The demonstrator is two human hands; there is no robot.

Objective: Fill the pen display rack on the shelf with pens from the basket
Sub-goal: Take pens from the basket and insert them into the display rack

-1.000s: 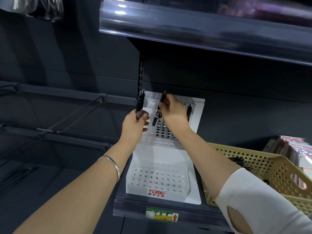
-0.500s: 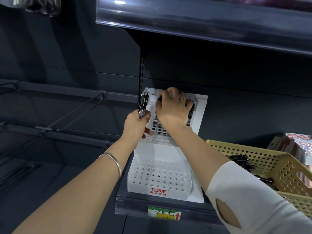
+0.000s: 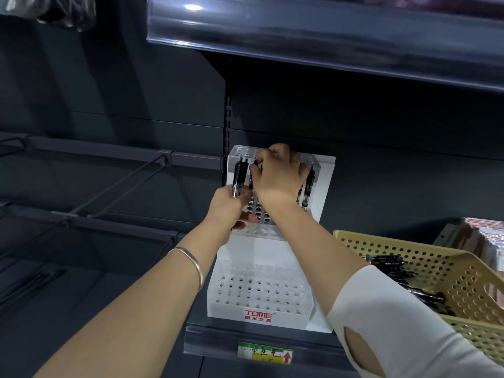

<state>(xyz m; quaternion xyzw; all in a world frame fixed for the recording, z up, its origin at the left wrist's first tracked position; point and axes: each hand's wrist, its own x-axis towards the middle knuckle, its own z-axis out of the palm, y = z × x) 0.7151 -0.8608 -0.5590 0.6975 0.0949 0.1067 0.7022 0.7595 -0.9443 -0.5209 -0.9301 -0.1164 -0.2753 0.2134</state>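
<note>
Head view: over the last second we see the right hand (image 3: 278, 173) go up from the middle holes to the back rows of the rack (image 3: 326, 186). Its fingers are curled, pinching one pen (image 3: 251, 179) near the top. The pen stands close to upright. Its tip is hidden behind the left hand (image 3: 227, 207), so it is probably entering a hole, but we can't confirm that.

The left hand has barely shifted. It is clamped round a bundle (image 3: 238, 177) of black pens, held upright just beside the rack's left edge and near the right hand.

Seated pens (image 3: 310, 184) stand at the right of the upper tier. The lower tier (image 3: 259, 296) shows only bare holes. The basket (image 3: 469, 271) sits on the shelf (image 3: 218, 341) to the right of the rack, with more pens lying inside.

Our read is that one more pen is about to be seated. The rack is mostly unfilled, so the task is at an early stage. Next the right hand needs to take from the bundle.
</note>
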